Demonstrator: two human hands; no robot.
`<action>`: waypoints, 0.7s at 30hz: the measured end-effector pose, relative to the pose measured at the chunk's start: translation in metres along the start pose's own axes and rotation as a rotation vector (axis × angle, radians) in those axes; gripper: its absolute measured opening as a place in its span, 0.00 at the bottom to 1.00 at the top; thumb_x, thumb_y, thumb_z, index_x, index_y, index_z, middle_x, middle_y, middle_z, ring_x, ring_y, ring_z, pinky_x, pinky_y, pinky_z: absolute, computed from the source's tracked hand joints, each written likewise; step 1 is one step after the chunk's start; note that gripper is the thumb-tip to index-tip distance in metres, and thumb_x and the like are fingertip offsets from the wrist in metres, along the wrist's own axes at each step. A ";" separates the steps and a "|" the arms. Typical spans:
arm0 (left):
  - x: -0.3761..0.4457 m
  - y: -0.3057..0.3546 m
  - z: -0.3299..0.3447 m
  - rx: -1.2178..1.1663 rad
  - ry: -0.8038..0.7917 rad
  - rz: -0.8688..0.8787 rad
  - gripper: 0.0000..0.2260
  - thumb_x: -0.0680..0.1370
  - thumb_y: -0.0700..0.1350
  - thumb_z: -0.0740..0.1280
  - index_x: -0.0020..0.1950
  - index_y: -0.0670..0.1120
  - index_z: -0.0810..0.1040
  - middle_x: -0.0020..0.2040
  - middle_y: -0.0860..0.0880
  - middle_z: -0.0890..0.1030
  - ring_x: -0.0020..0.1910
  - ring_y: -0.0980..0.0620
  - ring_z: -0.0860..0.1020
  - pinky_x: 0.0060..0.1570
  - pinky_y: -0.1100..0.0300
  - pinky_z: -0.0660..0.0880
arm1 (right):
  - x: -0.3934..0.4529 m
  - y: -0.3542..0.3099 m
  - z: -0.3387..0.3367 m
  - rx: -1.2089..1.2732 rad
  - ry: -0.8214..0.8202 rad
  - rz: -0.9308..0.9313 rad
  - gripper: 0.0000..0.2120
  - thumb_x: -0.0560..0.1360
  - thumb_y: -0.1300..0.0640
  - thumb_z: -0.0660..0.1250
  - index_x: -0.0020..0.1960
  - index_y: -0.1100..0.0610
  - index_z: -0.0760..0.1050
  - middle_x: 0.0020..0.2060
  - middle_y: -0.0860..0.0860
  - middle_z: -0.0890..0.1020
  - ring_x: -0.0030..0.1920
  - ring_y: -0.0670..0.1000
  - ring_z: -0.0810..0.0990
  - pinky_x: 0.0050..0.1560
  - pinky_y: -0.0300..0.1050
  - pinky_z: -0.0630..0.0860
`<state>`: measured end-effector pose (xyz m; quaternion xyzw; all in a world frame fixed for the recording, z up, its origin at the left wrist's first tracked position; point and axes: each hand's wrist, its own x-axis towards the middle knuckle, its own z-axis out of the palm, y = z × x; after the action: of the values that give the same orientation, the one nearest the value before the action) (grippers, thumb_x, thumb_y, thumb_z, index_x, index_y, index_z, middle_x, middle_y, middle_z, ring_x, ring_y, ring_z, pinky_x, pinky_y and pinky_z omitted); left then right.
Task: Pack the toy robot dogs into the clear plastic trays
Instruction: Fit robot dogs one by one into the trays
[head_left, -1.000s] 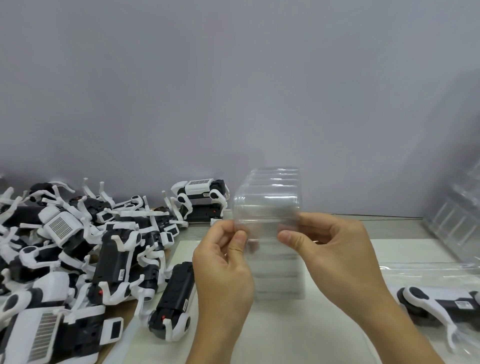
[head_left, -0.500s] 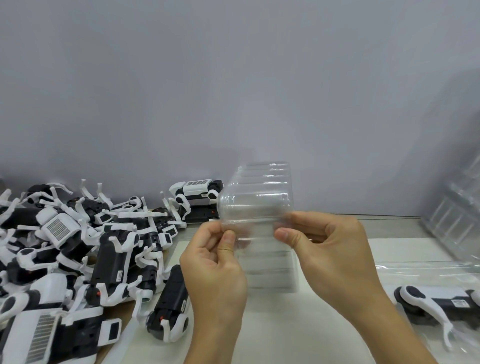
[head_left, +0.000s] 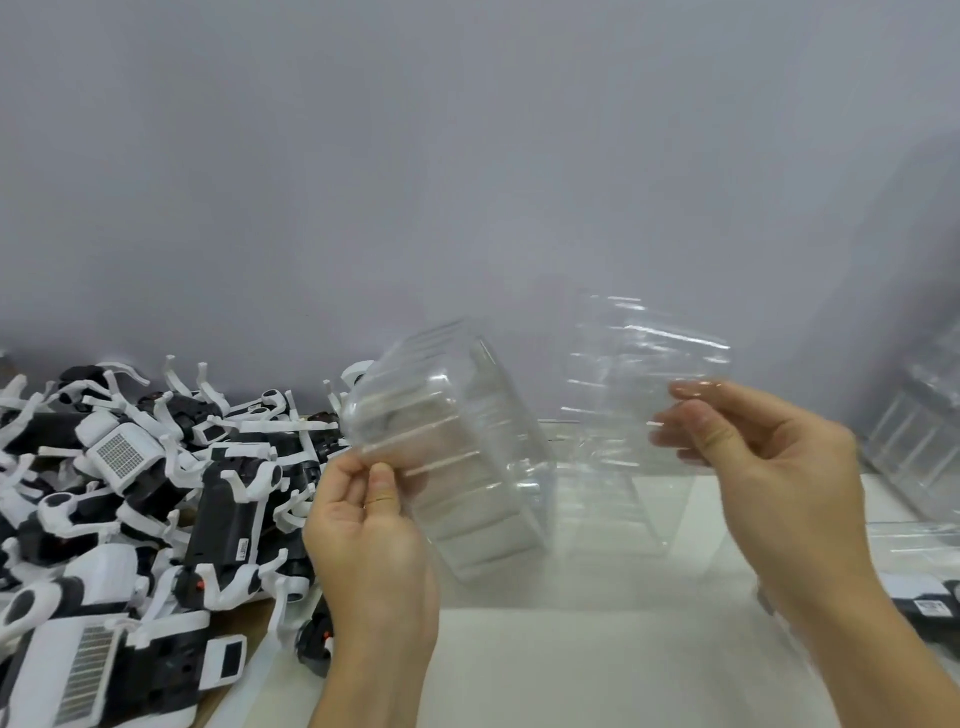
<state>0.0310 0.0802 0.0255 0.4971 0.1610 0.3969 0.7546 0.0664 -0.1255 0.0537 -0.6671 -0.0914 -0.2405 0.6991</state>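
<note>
My left grip (head_left: 371, 499) pinches one clear tray (head_left: 457, 457); my right grip (head_left: 748, 457), at three o'clock, pinches another tray (head_left: 639, 395), held apart for loading.

Looks like a toy packing/assembly workbench: heap of identical robot dogs (head_left: 156, 499), stacked clear trays (head_left: 930, 441), plain grey wall (head_left: 467, 156).

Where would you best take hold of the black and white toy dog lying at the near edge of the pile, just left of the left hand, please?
Take the dog by its long black body, coming from above with the grip across its narrow width. It lies flat on top of the pile with its back up, and its thin white legs are tangled among its neighbours, so they would likely snag.
</note>
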 end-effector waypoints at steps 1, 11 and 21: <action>0.000 0.000 0.000 -0.016 0.011 -0.028 0.16 0.83 0.31 0.56 0.45 0.48 0.76 0.35 0.58 0.83 0.35 0.62 0.78 0.45 0.65 0.74 | 0.002 0.000 -0.004 0.022 0.057 0.002 0.08 0.78 0.61 0.68 0.47 0.50 0.82 0.38 0.47 0.86 0.39 0.48 0.86 0.42 0.36 0.80; -0.015 -0.020 0.010 -0.072 -0.011 -0.383 0.11 0.83 0.32 0.57 0.45 0.42 0.74 0.38 0.48 0.78 0.34 0.59 0.78 0.47 0.63 0.74 | 0.010 -0.004 -0.014 0.132 0.414 0.025 0.07 0.82 0.59 0.63 0.56 0.56 0.80 0.41 0.47 0.84 0.43 0.47 0.85 0.42 0.32 0.77; -0.022 -0.029 0.004 0.831 -0.222 -0.331 0.24 0.76 0.50 0.73 0.66 0.43 0.69 0.55 0.50 0.78 0.55 0.48 0.75 0.54 0.55 0.70 | 0.011 -0.007 -0.017 0.045 0.436 -0.098 0.08 0.80 0.57 0.64 0.52 0.47 0.80 0.39 0.42 0.85 0.43 0.47 0.85 0.48 0.37 0.80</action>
<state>0.0321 0.0559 -0.0014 0.7646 0.3019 0.1171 0.5573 0.0692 -0.1444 0.0629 -0.5784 0.0242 -0.4109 0.7043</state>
